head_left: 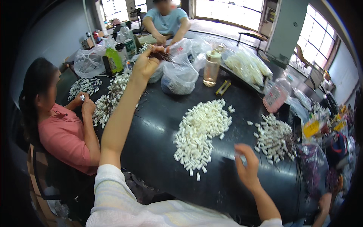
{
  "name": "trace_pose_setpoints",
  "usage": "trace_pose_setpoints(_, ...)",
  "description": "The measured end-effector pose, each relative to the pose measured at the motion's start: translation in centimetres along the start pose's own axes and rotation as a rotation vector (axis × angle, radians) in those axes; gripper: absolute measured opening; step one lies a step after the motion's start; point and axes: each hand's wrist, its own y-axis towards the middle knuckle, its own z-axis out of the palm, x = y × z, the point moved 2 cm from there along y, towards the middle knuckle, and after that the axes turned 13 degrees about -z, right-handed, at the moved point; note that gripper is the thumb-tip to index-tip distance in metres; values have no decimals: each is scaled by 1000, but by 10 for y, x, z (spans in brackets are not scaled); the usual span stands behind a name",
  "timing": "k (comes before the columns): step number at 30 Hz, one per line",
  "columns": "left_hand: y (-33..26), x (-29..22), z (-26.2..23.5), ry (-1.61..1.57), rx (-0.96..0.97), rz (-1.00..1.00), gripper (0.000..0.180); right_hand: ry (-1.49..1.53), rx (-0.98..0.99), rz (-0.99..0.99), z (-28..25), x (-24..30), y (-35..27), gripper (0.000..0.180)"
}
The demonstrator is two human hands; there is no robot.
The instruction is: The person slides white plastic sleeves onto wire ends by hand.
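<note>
My left arm stretches far across the table, and my left hand (145, 67) is closed on a bunch of thin brown wires (163, 56). Its fingertips are partly hidden, close to the hands of the person opposite. My right hand (248, 168) hovers low over the near right of the table, fingers curled and apart. A pale patch shows between thumb and fingers; I cannot tell whether it is a small piece or table shine. Left of that hand lies a large heap of small white plastic connector housings (200, 132). To its right is a pile of white connectors with brown wires (275, 139).
A person in pink (66, 132) works at left beside more wired connectors (109, 102). Farther back stand a bottle of pale liquid (212, 66), a yellow cutter (223, 87), a knotted plastic bag (179, 77) and a tray of white pieces (247, 68). Bagged goods crowd the right edge.
</note>
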Motion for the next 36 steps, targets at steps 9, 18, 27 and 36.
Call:
trace_pose_setpoints(9,-104,218,13,-231,-176,-334,17,76,-183,98,3,23,19,46)
trace_pose_setpoints(18,-145,322,1,-229,-212,-634,15,-346,31,-165,-45,33,-29,32)
trace_pose_setpoints(27,-159,375,0,-17,-269,-916,25,-247,138,47,-38,-18,-24,17)
trace_pose_setpoints(36,-140,350,23,-252,-240,-701,21,815,-611,582,-44,1,-107,34)
